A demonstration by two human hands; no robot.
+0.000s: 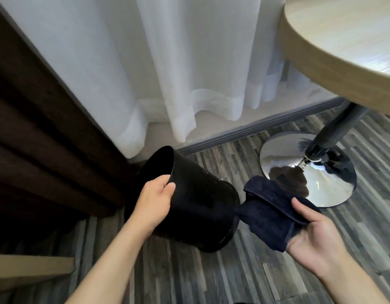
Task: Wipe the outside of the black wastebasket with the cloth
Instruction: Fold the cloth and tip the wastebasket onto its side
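Note:
The black wastebasket [198, 207] is tilted over above the floor, its open mouth pointing up and to the left, its base low at the right. My left hand [155, 199] grips its rim, thumb on the outer wall and fingers inside. A folded dark blue cloth [271, 207] lies across the palm of my right hand [317, 240], pinned by the thumb. The cloth's left end sits right beside the basket's lower wall; whether it touches is unclear.
A round wooden table [347, 53] on a black post with a shiny chrome disc base [308, 167] stands at the right. White sheer curtains [167, 73] hang behind, a dark brown drape [47, 139] at the left. The floor is grey wood planks [211, 275].

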